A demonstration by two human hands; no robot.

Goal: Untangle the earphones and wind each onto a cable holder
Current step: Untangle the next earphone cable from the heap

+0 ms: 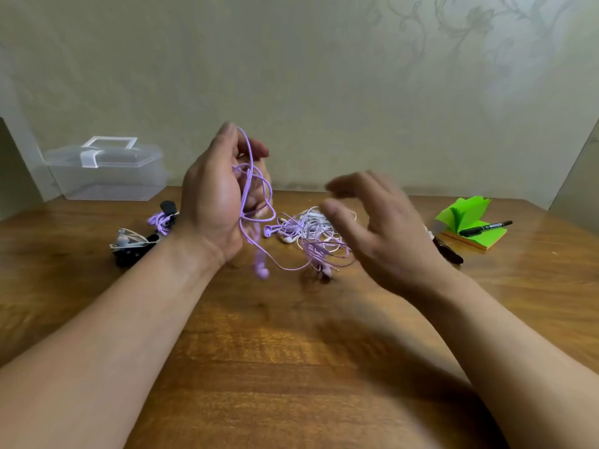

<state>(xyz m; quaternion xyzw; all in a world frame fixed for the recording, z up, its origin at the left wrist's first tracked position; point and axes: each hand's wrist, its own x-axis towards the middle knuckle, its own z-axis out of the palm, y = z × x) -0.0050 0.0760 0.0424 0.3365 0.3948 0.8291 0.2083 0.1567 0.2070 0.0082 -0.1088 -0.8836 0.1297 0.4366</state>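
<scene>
My left hand (217, 192) is raised above the table and holds loops of a purple earphone cable (249, 189); an earbud (262, 270) dangles below it. The cable trails right into a tangled pile of purple and white earphones (308, 231) on the wooden table (291, 351). My right hand (372, 222), blurred, hovers over that pile with fingers spread and holds nothing. At the left lie a purple earphone wound on a black holder (162, 218) and a pale one on another black holder (129, 247). A black holder (449, 251) lies partly hidden behind my right hand.
A clear plastic box with a lid (107, 170) stands at the back left against the wall. At the right, a green sticky-note pad (470, 228) carries a black marker (486, 227).
</scene>
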